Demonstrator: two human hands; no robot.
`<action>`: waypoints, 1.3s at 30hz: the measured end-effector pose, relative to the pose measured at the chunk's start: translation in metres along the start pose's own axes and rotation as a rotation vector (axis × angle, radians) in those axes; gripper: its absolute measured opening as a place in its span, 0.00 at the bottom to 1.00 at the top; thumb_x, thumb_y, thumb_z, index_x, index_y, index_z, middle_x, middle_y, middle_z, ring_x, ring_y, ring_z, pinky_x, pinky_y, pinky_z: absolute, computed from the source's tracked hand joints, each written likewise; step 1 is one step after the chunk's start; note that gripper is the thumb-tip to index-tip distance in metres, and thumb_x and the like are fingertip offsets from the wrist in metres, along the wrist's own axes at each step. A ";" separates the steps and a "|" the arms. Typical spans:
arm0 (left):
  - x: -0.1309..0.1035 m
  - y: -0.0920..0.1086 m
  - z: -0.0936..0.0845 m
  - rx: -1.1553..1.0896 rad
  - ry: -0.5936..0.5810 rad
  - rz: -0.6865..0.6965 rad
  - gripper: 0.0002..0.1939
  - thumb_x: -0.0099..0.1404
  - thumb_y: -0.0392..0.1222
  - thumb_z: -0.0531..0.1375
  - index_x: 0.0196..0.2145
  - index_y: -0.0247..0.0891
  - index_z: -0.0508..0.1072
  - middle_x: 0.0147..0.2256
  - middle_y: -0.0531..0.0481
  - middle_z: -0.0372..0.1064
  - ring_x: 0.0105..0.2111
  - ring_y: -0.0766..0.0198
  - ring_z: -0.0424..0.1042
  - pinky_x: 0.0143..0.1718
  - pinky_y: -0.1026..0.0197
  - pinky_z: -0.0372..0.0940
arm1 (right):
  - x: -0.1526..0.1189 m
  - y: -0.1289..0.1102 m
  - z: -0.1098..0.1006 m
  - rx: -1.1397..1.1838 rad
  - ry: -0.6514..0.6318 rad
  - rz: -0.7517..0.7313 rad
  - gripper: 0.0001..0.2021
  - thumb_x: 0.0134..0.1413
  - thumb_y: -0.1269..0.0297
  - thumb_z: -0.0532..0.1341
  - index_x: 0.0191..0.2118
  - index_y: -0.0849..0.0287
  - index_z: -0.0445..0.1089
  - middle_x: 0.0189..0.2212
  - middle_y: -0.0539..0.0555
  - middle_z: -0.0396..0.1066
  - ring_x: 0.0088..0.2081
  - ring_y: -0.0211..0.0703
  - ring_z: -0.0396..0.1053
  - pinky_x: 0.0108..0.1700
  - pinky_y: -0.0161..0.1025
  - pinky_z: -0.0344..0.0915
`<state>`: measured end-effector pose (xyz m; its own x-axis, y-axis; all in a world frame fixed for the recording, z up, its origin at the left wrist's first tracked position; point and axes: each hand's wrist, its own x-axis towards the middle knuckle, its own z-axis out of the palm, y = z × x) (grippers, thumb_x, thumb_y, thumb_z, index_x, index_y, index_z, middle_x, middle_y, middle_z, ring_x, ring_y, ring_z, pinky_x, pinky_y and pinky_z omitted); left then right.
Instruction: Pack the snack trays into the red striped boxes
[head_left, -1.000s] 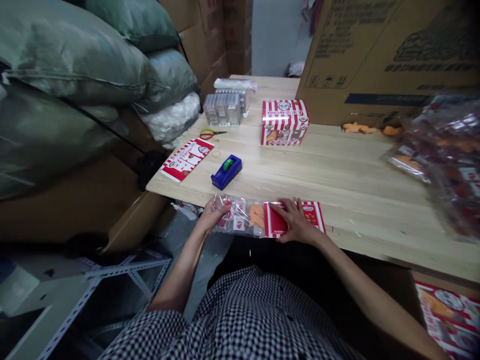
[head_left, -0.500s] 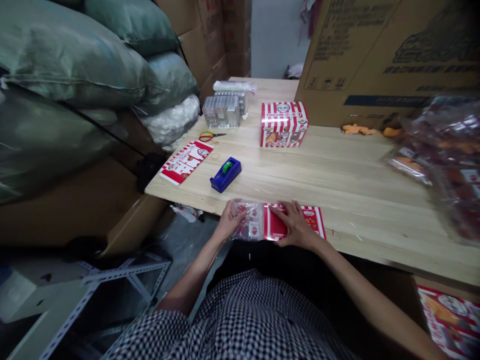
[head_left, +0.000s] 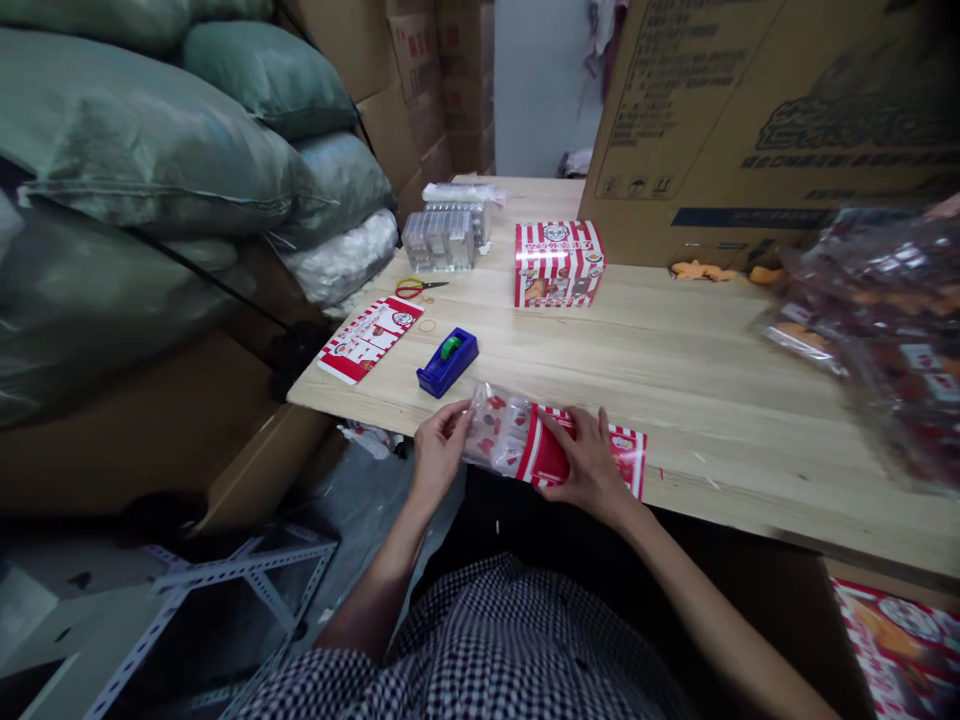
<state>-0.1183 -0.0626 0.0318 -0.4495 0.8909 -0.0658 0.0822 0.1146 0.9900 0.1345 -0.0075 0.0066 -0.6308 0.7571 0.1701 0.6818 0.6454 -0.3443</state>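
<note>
At the table's front edge my left hand (head_left: 439, 452) pinches the left edge of a clear plastic packet (head_left: 489, 430) with small red printed shapes. Its right end meets a flat red-and-white striped carton (head_left: 628, 452); whether it reaches inside I cannot tell. My right hand (head_left: 589, 465) spans the carton, fingers spread over its top and thumb at the near edge, gripping it. Beyond the packet stands a blue tape dispenser (head_left: 448, 362) with a green core. Another flat striped carton (head_left: 371, 340) lies to the left, near yellow-and-red-handled scissors (head_left: 420, 287).
An upright striped box (head_left: 559, 264) stands mid-table, with clear plastic trays (head_left: 439, 240) behind left. A big brown carton (head_left: 675, 150) bounds the back right. Bagged orange and brown pieces (head_left: 900, 340) pile at right. Green sacks (head_left: 150, 140) are stacked at left.
My left hand has shifted left to the packet's outer edge. The packet and carton now lie at a slight slant, and the carton's left end shows more. The view has tipped slightly.
</note>
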 end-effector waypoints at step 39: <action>-0.013 -0.027 0.106 0.061 -0.560 0.176 0.16 0.62 0.32 0.60 0.48 0.37 0.76 0.50 0.40 0.73 0.51 0.55 0.73 0.52 0.54 0.67 | -0.039 -0.038 0.037 0.479 0.587 0.423 0.46 0.51 0.61 0.69 0.71 0.45 0.45 0.61 0.59 0.48 0.65 0.58 0.53 0.64 0.58 0.59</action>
<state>-0.0203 -0.0305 -0.0076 0.1120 0.9933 0.0269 0.1720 -0.0460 0.9840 0.1192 -0.0656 -0.0211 0.0240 0.9389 0.3435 0.5036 0.2855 -0.8154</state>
